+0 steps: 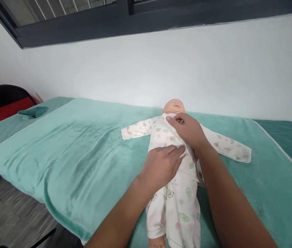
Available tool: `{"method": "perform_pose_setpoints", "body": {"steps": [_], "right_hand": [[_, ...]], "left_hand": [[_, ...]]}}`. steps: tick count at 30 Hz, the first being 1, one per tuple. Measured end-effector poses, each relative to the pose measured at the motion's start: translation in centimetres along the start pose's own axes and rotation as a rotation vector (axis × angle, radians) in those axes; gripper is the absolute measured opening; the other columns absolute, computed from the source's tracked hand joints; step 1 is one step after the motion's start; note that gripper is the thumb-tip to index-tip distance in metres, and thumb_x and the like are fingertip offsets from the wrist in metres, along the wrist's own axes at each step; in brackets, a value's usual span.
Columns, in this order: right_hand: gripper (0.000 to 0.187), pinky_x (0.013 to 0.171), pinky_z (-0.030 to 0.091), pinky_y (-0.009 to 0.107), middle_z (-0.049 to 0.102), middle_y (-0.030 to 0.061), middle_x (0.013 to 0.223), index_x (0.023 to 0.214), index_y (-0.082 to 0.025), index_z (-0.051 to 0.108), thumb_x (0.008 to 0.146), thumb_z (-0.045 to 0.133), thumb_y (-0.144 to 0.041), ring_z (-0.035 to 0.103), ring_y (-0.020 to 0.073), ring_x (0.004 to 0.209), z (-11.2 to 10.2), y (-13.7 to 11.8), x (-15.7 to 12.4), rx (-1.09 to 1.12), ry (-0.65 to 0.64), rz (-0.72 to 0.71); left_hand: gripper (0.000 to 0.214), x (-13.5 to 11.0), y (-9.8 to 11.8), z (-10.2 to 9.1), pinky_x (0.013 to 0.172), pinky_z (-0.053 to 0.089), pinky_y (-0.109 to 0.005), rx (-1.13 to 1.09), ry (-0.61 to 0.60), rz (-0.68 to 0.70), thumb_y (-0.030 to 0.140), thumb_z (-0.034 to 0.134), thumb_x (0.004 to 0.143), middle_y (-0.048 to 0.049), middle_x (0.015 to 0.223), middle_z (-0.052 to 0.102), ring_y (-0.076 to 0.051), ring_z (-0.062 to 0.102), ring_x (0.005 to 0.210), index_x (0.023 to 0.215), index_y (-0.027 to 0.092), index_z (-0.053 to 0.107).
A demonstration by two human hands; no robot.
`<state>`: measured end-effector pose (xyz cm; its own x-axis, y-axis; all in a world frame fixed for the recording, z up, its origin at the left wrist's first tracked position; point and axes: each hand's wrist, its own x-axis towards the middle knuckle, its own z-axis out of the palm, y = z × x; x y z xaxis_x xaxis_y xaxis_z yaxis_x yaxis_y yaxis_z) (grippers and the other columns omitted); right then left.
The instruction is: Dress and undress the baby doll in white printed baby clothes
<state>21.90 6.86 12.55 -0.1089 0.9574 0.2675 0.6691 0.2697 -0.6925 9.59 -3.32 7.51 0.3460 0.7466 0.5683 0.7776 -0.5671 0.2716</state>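
Note:
A baby doll [175, 106] lies on its back, wearing a white wrap-style shirt [158, 132] printed with small animals and matching trousers [183, 206]. Its sleeves stretch out to both sides, and one bare foot shows at the bottom. My left hand [163, 167] rests on the belly, its fingers pinched together on the shirt's front edge. Higher up, at the neckline, my right hand [189, 130] is closed with thumb and fingers on the cloth near the collar. The fingertips partly hide the shirt's front opening.
A green plush blanket [84, 148] covers the table beneath the doll, wrinkled toward its front left edge. Behind stands a white wall [141, 72] with a dark window frame [84, 29]. A black and red chair [6, 101] is at the far left.

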Motion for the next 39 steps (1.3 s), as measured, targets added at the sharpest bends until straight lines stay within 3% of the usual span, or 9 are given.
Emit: {"method": "perform_pose_setpoints", "body": {"steps": [4,7,14,21,23,27,30,35,39], "right_hand": [[0.032,0.062,0.032,0.032,0.064,0.0024,0.089,0.079,-0.023,0.051,0.078,0.066,-0.051,0.051,0.0176,0.068,0.6,-0.3,0.1,-0.203,-0.016,0.005],[0.019,0.062,0.031,0.033,0.064,0.0030,0.086,0.078,-0.024,0.050,0.082,0.059,-0.040,0.050,0.0186,0.066,0.8,0.0,0.4,-0.274,-0.002,-0.029],[0.006,0.061,0.037,0.032,0.061,-0.0003,0.068,0.080,-0.024,0.055,0.075,0.057,-0.026,0.052,0.0180,0.063,0.0,1.5,1.2,0.136,0.135,0.116],[0.011,0.057,0.042,0.030,0.062,-0.0012,0.065,0.080,-0.022,0.058,0.076,0.060,-0.032,0.053,0.0145,0.055,-0.6,3.4,1.9,0.476,0.192,0.211],[0.015,0.060,0.043,0.031,0.063,0.0001,0.068,0.077,-0.022,0.057,0.079,0.061,-0.037,0.055,0.0153,0.059,-0.8,3.5,2.0,0.387,0.231,0.211],[0.027,0.064,0.041,0.032,0.065,0.0028,0.074,0.074,-0.023,0.055,0.079,0.065,-0.048,0.056,0.0188,0.069,-0.9,3.2,1.9,0.119,0.132,0.149],[0.032,0.065,0.040,0.033,0.065,0.0046,0.075,0.073,-0.024,0.050,0.078,0.066,-0.052,0.056,0.0210,0.071,-0.6,2.8,2.1,-0.013,0.069,0.139],[0.024,0.060,0.035,0.032,0.060,0.0044,0.064,0.063,-0.025,0.045,0.079,0.059,-0.036,0.051,0.0205,0.064,-0.4,2.7,3.0,-0.146,0.061,0.116],[0.019,0.060,0.037,0.031,0.059,0.0017,0.060,0.058,-0.023,0.052,0.076,0.056,-0.029,0.050,0.0178,0.062,-0.6,3.0,4.3,0.062,0.070,0.164]], "left_hand": [[0.034,-0.5,-0.4,0.4,0.059,0.044,-0.029,-0.022,0.036,-0.023,0.033,0.040,0.103,-0.0023,0.084,0.072,-0.016,0.066,0.071,0.122,0.021,0.066],[0.034,-0.5,-0.4,0.5,0.061,0.045,-0.029,-0.077,0.041,-0.032,0.033,0.041,0.103,-0.0025,0.084,0.073,-0.016,0.066,0.071,0.121,0.021,0.067],[0.030,-0.3,-0.3,-0.5,0.071,0.052,-0.028,-0.421,0.060,-0.117,0.033,0.047,0.101,-0.0020,0.087,0.075,-0.015,0.068,0.078,0.109,0.024,0.074],[0.024,6.6,-4.2,-0.8,0.086,0.049,-0.030,-0.434,0.241,-0.365,0.023,0.053,0.094,-0.0040,0.098,0.072,-0.018,0.065,0.096,0.103,0.022,0.075],[0.023,9.6,-5.6,0.1,0.083,0.049,-0.030,-0.516,0.199,-0.433,0.022,0.054,0.091,-0.0044,0.101,0.073,-0.018,0.065,0.096,0.100,0.021,0.075],[0.019,13.6,-7.3,2.2,0.067,0.044,-0.030,-0.566,0.056,-0.599,0.022,0.056,0.085,-0.0028,0.070,0.068,-0.017,0.060,0.068,0.079,0.019,0.074],[0.017,14.4,-7.8,3.2,0.069,0.045,-0.029,-0.535,0.060,-0.576,0.019,0.057,0.081,-0.0024,0.069,0.068,-0.017,0.060,0.071,0.072,0.019,0.072],[0.009,13.6,-8.0,3.5,0.073,0.046,-0.029,-0.566,0.092,-0.592,0.021,0.063,0.078,-0.0031,0.079,0.073,-0.017,0.064,0.076,0.073,0.019,0.070],[0.004,13.4,-8.2,3.5,0.073,0.046,-0.029,-0.617,0.126,-0.622,0.020,0.066,0.078,-0.0032,0.080,0.072,-0.016,0.063,0.075,0.075,0.018,0.067]]}}
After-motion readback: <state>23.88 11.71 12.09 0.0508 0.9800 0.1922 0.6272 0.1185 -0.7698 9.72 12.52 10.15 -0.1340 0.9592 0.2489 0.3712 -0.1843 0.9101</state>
